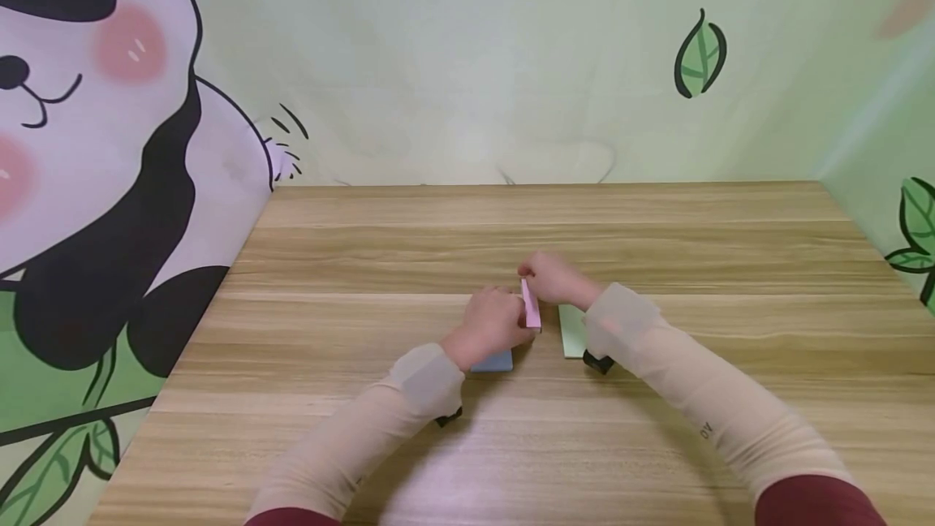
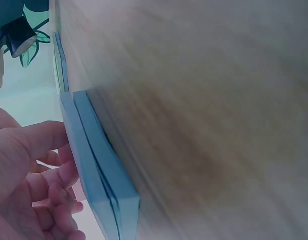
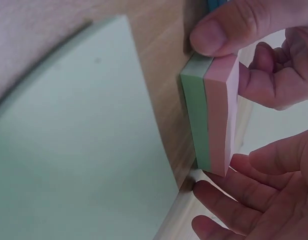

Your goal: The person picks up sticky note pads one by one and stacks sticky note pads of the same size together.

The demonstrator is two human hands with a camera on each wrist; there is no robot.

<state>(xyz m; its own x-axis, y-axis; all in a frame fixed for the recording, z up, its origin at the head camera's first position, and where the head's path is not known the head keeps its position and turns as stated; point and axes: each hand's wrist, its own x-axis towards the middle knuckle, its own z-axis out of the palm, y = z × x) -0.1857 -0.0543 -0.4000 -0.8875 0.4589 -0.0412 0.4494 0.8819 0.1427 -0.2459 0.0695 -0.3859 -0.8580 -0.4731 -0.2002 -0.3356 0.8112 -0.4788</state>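
A pink sticky note pad (image 1: 531, 304) stands on edge between the two hands, and a green sticky note pad (image 3: 196, 115) lies flat against it. My left hand (image 1: 497, 321) pinches the pair at the near end, its thumb (image 3: 209, 37) on the edge. At the far end is my right hand (image 1: 557, 278), its fingers (image 3: 234, 205) loosely spread with fingertips right at the pads' edge. Below the left hand, a blue pad (image 1: 493, 362) in two layers lies on the table. Another green pad (image 1: 573, 333) lies partly hidden beneath the right wrist.
The wood-grain table (image 1: 409, 242) reaches back to a wall covering (image 1: 438, 63) printed with a panda and leaves. Both forearms come in from the near edge in pale sleeves (image 1: 351, 437). A dark wrist device (image 1: 599, 361) shows below the right cuff.
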